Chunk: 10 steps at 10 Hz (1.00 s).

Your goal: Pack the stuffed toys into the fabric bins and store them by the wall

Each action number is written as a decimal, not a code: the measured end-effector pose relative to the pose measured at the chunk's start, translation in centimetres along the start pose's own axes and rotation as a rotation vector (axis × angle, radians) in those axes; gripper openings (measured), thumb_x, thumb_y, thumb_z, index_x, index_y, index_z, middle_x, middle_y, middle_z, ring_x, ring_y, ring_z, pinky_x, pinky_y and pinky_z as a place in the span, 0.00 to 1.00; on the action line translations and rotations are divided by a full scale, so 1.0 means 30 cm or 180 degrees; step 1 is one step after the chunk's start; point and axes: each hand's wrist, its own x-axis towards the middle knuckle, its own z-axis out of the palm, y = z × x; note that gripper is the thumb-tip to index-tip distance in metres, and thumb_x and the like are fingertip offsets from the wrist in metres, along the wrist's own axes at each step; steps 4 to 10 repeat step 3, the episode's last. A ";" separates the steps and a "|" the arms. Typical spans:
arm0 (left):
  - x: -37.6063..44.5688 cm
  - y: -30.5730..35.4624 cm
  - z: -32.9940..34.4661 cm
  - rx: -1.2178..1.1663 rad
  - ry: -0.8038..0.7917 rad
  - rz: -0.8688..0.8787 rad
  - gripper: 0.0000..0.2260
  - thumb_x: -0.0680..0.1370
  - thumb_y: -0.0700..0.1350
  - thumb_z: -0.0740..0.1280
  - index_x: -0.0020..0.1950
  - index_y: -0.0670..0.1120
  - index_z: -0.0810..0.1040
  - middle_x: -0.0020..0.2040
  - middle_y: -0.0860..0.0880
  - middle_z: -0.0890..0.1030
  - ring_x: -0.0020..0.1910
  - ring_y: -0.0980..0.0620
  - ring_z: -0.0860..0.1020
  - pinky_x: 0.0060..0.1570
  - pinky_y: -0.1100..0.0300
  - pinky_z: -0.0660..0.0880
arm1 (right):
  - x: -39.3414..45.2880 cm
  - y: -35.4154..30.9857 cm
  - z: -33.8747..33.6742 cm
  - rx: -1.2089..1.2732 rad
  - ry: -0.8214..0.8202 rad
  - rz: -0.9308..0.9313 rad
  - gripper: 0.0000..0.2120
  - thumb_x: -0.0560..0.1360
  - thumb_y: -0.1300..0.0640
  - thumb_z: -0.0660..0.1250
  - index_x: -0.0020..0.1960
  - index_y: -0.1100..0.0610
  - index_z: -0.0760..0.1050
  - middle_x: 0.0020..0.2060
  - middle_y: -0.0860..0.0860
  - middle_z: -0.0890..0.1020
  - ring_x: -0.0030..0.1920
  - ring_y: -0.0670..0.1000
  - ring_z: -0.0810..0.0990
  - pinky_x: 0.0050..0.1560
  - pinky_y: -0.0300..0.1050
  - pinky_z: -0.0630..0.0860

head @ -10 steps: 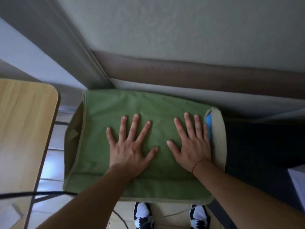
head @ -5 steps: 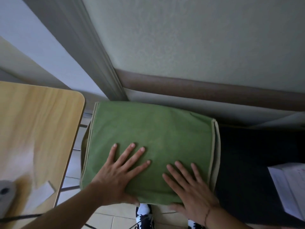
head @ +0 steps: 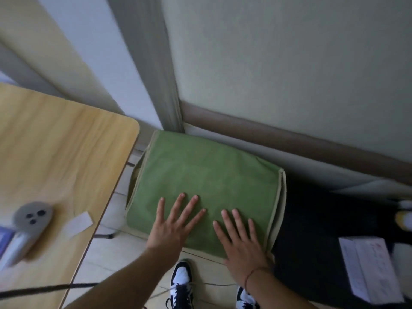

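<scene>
A green fabric bin (head: 200, 175) with beige trim stands on the tiled floor, its lid flap down and its back close to the wall. My left hand (head: 174, 224) lies flat on the near part of the lid with fingers spread. My right hand (head: 240, 237) lies flat beside it, near the bin's right front corner, a thin cord at the wrist. No stuffed toy shows; the bin's inside is hidden under the lid.
A wooden table (head: 55, 163) stands at the left with a grey device (head: 31, 217) and a white slip (head: 77, 224) on it. A dark surface (head: 323, 230) with papers (head: 370, 268) lies at the right. My shoes (head: 180, 284) stand just below the bin.
Both hands have slid from the middle of the lid toward its near edge. The view has pulled back and turned left, showing more of the table and the bin farther off.
</scene>
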 end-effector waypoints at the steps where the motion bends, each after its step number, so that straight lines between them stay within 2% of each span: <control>1: -0.131 0.122 -0.113 -0.1329 -0.0745 -0.0930 0.46 0.74 0.49 0.66 0.76 0.56 0.32 0.74 0.47 0.25 0.74 0.39 0.28 0.69 0.32 0.33 | -0.067 -0.053 -0.153 0.0324 -0.0409 0.0161 0.50 0.48 0.35 0.77 0.69 0.48 0.72 0.78 0.50 0.55 0.72 0.60 0.65 0.58 0.62 0.75; 2: -0.267 0.196 -0.339 -0.3214 -0.0755 -0.2132 0.38 0.74 0.47 0.62 0.79 0.54 0.45 0.80 0.48 0.37 0.78 0.41 0.37 0.75 0.39 0.45 | -0.123 -0.102 -0.339 0.1216 0.0007 0.0661 0.42 0.65 0.39 0.68 0.76 0.50 0.62 0.78 0.44 0.48 0.77 0.54 0.59 0.71 0.51 0.67; 3: -0.324 0.219 -0.287 -0.4143 -0.0828 -0.2939 0.39 0.73 0.68 0.57 0.78 0.56 0.46 0.79 0.50 0.51 0.78 0.42 0.46 0.74 0.43 0.53 | -0.233 -0.126 -0.522 0.2215 0.1657 0.0541 0.29 0.63 0.44 0.67 0.64 0.43 0.72 0.63 0.34 0.75 0.66 0.35 0.71 0.62 0.24 0.66; 10: -0.324 0.219 -0.287 -0.4143 -0.0828 -0.2939 0.39 0.73 0.68 0.57 0.78 0.56 0.46 0.79 0.50 0.51 0.78 0.42 0.46 0.74 0.43 0.53 | -0.233 -0.126 -0.522 0.2215 0.1657 0.0541 0.29 0.63 0.44 0.67 0.64 0.43 0.72 0.63 0.34 0.75 0.66 0.35 0.71 0.62 0.24 0.66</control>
